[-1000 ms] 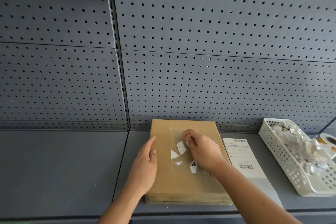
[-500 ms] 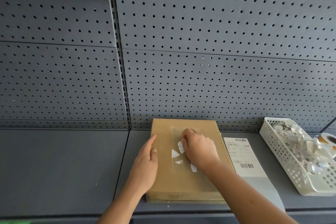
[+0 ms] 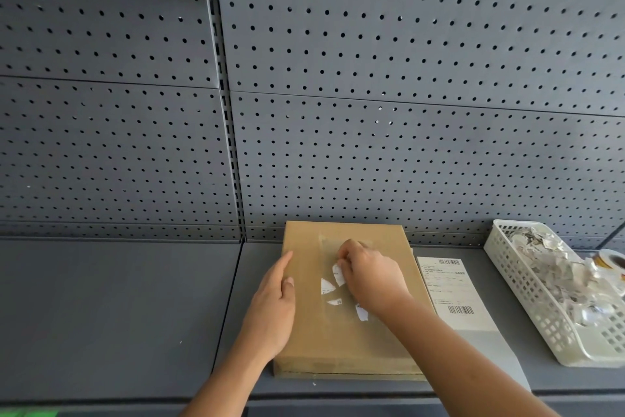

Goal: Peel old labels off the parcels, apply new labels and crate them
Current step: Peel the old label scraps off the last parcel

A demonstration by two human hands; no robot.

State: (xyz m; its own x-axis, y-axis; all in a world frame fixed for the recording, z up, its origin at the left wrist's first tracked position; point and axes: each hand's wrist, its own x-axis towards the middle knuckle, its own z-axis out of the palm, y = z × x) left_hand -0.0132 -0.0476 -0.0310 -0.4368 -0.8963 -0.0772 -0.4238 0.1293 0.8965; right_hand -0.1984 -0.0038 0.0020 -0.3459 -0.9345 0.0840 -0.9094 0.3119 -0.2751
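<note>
While the flat cardboard parcel (image 3: 345,342) lies on the grey shelf (image 3: 118,315) against the pegboard back (image 3: 372,112), it is steadied by the left hand (image 3: 274,308). That hand is laid flat along the parcel's left edge, fingers straight, likely so the box is not dragged by the peeling. The right hand (image 3: 368,278) is bent over the parcel's middle with fingers curled, and the topmost scrap (image 3: 338,276) appears to be pinched at its upper edge; the fingertips are partly hidden. Three more old-label scraps (image 3: 326,285) are stuck below it. A new label sheet (image 3: 449,291) is kept just right of the parcel, presumably ready for application. Further right, a white basket (image 3: 527,298) is filled with peeled paper, with a tape roll (image 3: 608,261) at its far side. Step judged: old-label removal, partly done; relabelling and crating not yet begun. No crate is seen.
</note>
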